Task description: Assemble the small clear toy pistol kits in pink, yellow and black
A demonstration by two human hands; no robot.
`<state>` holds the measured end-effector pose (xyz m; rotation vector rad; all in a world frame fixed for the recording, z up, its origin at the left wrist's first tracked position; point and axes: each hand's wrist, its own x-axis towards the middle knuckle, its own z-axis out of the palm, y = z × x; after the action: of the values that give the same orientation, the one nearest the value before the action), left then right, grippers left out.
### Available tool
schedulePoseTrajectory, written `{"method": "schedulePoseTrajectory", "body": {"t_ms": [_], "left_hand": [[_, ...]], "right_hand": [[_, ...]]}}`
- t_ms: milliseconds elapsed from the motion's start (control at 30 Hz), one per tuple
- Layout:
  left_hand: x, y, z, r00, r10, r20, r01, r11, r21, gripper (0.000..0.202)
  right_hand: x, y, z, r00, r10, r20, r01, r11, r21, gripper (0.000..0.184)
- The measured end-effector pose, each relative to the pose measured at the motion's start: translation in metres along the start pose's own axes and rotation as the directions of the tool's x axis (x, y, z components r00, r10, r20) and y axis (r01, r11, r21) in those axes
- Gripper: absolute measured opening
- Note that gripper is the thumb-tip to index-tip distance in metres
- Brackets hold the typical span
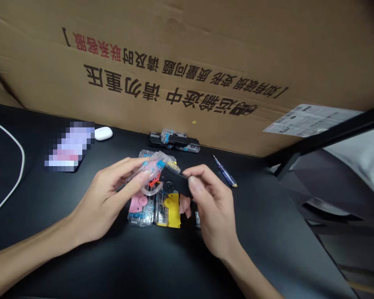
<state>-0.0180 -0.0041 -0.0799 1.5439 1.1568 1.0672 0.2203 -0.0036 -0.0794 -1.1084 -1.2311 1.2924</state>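
My left hand (107, 199) pinches a clear plastic case (156, 162) with blue parts inside and a rounded clear loop at its lower side. A flat black piece (176, 178) with a round boss meets the case, its right end between the thumb and fingers of my right hand (215, 207). Whether the two are joined, I cannot tell. Beneath them on the table lie similar clear cases, one with a pink cover (138, 202) and one with a yellow cover (174, 211). A red part shows between them. More pieces are partly hidden by my right hand.
Several black and clear cases (174, 140) are piled against a large cardboard box (174, 45). A small screwdriver (225, 172) lies at the right. Leftward are a blurred phone (71, 145), a white earbud case (103, 133) and a white cable (21, 155). A black frame bar (336, 136) borders the right side.
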Motion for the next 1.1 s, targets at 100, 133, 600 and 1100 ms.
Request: {"method": "schedulePoseTrajectory", "body": {"t_ms": [100, 133, 600, 1100], "left_hand": [[0.003, 0.000, 0.000, 0.998, -0.033, -0.047, 0.028, 0.995, -0.095, 0.037], [0.004, 0.001, 0.001, 0.997, -0.044, -0.069, 0.036, 0.993, -0.116, 0.038], [0.007, 0.007, 0.006, 0.959, -0.063, -0.275, -0.057, 0.911, -0.408, 0.019], [0.008, 0.013, 0.006, 0.982, -0.078, -0.175, -0.005, 0.902, -0.431, 0.036]], "right_hand": [[-0.002, -0.002, 0.002, 0.981, 0.091, 0.173, -0.084, 0.995, -0.049, 0.039], [-0.002, -0.004, 0.003, 0.960, 0.145, 0.239, -0.138, 0.989, -0.049, 0.040], [0.003, -0.007, 0.004, 0.919, 0.273, 0.283, -0.267, 0.962, -0.060, 0.043], [0.000, -0.010, 0.007, 0.909, 0.250, 0.334, -0.266, 0.964, 0.002, 0.033]]}}
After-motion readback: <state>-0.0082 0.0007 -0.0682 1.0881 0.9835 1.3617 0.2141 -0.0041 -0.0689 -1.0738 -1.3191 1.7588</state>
